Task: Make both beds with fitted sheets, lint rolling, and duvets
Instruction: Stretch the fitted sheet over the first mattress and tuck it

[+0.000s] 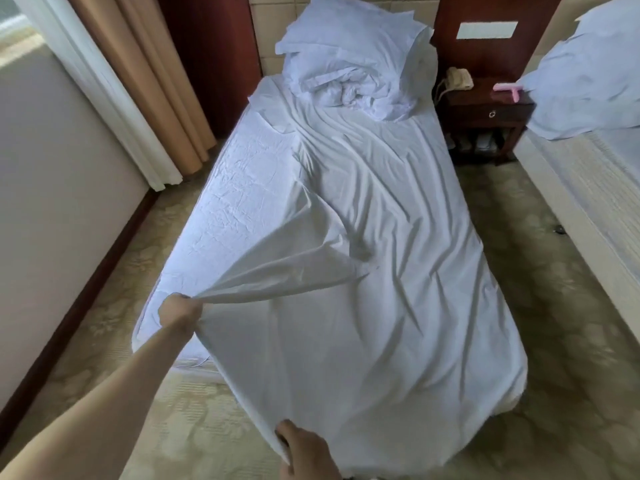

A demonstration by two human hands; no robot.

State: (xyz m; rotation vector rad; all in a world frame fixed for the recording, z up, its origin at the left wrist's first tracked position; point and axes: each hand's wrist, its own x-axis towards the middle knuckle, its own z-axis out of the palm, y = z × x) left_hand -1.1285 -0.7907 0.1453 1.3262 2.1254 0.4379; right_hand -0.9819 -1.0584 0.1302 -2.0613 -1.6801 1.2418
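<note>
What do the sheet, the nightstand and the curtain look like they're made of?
Sheet: thin white woven cloth, likely cotton or a blend, matte; it creases finely and bunches where the left hand grips it. Nightstand: dark reddish wood or veneer, slightly glossy. Curtain: thick tan fabric, hanging in deep folds.

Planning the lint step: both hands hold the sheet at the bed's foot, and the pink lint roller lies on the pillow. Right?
Not quite. The head view shows the pink lint roller lying on the nightstand between the beds, not the pillow. The left hand and right hand do hold the sheet at the bed's foot.
</note>
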